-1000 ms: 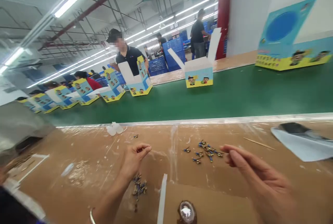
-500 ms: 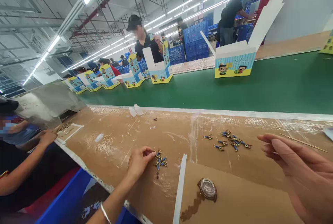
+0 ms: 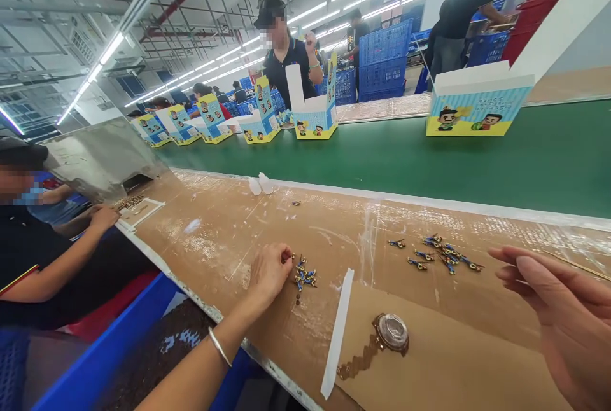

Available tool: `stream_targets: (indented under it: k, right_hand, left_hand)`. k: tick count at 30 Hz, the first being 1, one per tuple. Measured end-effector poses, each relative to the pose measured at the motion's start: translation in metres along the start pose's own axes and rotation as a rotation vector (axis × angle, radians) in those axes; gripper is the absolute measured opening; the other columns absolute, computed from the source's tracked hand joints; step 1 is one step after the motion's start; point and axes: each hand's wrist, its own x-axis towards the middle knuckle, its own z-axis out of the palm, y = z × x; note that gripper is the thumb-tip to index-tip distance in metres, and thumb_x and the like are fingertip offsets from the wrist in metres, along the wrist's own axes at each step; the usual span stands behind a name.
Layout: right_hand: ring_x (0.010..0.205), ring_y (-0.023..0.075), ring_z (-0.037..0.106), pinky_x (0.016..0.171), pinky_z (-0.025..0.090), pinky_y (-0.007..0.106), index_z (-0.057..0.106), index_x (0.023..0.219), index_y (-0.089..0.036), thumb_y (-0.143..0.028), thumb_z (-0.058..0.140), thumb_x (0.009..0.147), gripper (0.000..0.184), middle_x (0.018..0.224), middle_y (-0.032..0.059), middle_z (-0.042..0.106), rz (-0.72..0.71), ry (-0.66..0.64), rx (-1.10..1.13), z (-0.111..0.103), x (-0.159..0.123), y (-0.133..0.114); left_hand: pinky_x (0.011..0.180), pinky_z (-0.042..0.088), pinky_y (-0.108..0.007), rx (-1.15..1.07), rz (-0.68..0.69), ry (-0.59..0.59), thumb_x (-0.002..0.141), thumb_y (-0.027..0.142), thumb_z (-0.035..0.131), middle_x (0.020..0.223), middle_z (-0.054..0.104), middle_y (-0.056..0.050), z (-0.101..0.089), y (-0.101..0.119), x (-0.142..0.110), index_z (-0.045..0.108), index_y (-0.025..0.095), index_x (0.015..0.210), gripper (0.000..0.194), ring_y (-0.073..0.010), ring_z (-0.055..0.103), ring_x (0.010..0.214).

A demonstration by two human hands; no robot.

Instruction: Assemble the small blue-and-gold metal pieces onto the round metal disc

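Fluorescent tubes run along the factory ceiling above a green conveyor belt [image 3: 477, 163] that carries open cartoon-printed cartons [image 3: 477, 112]; the writing on them is too small to read. Nearer the camera, a brown cardboard-covered desk [image 3: 229, 233] runs alongside the belt, with shiny tape on its surface and a white edge strip separating it from the belt.

The left hand [image 3: 270, 271] rests low on the desk near its front edge, its fingers [image 3: 285, 256] narrowed to a pinch on one small blue-and-gold piece, just beside a small heap of the same pieces [image 3: 304, 273]. A bangle circles that wrist. The right hand [image 3: 568, 315] hangs above the desk at the right, fingers loosely extended and holding nothing; the scattered pieces [image 3: 442, 253] lie near its fingertips. A thin wooden stick [image 3: 577, 266] lies beyond it.

A round glue pot [image 3: 392, 333] sits on a cardboard sheet, a white paper strip [image 3: 338, 331] beside it. Bare desk lies open between the two groups of pieces. A co-worker's hand [image 3: 102, 217] rests on the desk's far left.
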Motion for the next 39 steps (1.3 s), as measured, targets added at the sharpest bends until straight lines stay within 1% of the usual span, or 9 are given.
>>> stream_targets:
  k: [4,8,16,20,25,29,33,36,39]
  right_hand:
    - [0.067,0.0137,0.055,0.088,0.042,0.042,0.072,0.067,-0.022,-0.039,0.084,0.045,0.031,0.085,0.0043,0.068,0.064,0.025,0.036,0.003,-0.001,-0.005]
    - [0.067,0.0142,0.054,0.091,0.04,0.047,0.072,0.066,-0.021,-0.039,0.084,0.044,0.031,0.085,0.0052,0.067,0.077,0.047,0.025,0.005,-0.002,-0.008]
    - [0.068,0.0091,0.059,0.075,0.046,0.026,0.074,0.078,-0.021,-0.032,0.08,0.06,0.022,0.087,0.0025,0.071,0.001,-0.001,0.006,-0.003,0.001,0.005]
    - [0.07,0.0085,0.059,0.077,0.047,0.023,0.074,0.082,-0.02,-0.035,0.079,0.063,0.025,0.089,0.0029,0.071,0.061,-0.005,-0.033,-0.004,-0.001,0.002]
    - [0.071,0.0082,0.059,0.074,0.047,0.021,0.074,0.084,-0.02,-0.039,0.079,0.063,0.029,0.088,0.0022,0.072,0.055,-0.05,-0.028,-0.005,-0.002,0.0]
    - [0.067,0.0076,0.058,0.069,0.048,0.021,0.074,0.082,-0.02,-0.042,0.079,0.065,0.028,0.085,0.0018,0.072,0.055,-0.079,-0.03,-0.005,-0.001,0.003]
    - [0.069,0.0093,0.06,0.071,0.049,0.024,0.074,0.086,-0.021,-0.044,0.075,0.069,0.028,0.085,0.0013,0.072,0.053,-0.14,-0.072,-0.004,-0.003,0.003]
    - [0.068,0.0086,0.061,0.071,0.05,0.023,0.074,0.086,-0.022,-0.042,0.072,0.073,0.024,0.086,0.0009,0.072,0.033,-0.178,-0.09,-0.004,-0.004,0.002]
    - [0.067,0.0079,0.062,0.071,0.051,0.022,0.074,0.087,-0.022,-0.038,0.069,0.076,0.019,0.084,0.0006,0.072,0.012,-0.21,-0.089,-0.003,-0.005,-0.002]
  left_hand:
    - [0.084,0.052,-0.041,0.03,0.035,0.031,0.09,0.033,0.057,0.105,0.065,-0.006,0.0,-0.002,-0.001,0.062,0.016,0.104,0.023,-0.0188,0.063,0.094]
    - [0.082,0.053,-0.04,0.032,0.051,0.031,0.09,0.033,0.058,0.102,0.066,-0.005,0.001,-0.012,0.003,0.063,0.015,0.101,0.021,-0.0181,0.064,0.091]
    - [0.086,0.05,-0.042,-0.021,0.145,0.074,0.09,0.032,0.057,0.102,0.066,-0.005,0.003,-0.018,0.0,0.063,0.015,0.097,0.019,-0.0189,0.063,0.095]
    - [0.087,0.05,-0.043,-0.134,0.157,0.079,0.089,0.032,0.058,0.103,0.066,-0.005,0.005,-0.019,0.001,0.063,0.015,0.099,0.02,-0.0195,0.062,0.096]
    - [0.08,0.053,-0.039,-0.433,0.079,0.055,0.089,0.031,0.059,0.095,0.067,-0.003,-0.003,-0.017,-0.001,0.063,0.014,0.098,0.019,-0.0166,0.065,0.085]
    - [0.082,0.054,-0.038,-0.674,0.003,0.015,0.082,0.029,0.067,0.09,0.071,-0.003,-0.018,-0.009,-0.016,0.066,0.014,0.094,0.019,-0.0166,0.068,0.084]
    - [0.075,0.054,-0.025,-0.817,-0.061,-0.039,0.068,0.035,0.075,0.082,0.076,-0.003,-0.028,0.006,-0.038,0.071,0.016,0.088,0.028,-0.0146,0.069,0.075]
    - [0.067,0.052,-0.019,-0.849,-0.063,-0.109,0.069,0.038,0.074,0.068,0.073,0.0,-0.03,0.026,-0.058,0.072,0.018,0.085,0.026,-0.0115,0.066,0.066]
    - [0.065,0.05,-0.016,-0.849,-0.027,-0.141,0.072,0.034,0.074,0.066,0.07,0.003,-0.027,0.051,-0.08,0.071,0.021,0.082,0.017,-0.0098,0.064,0.065]
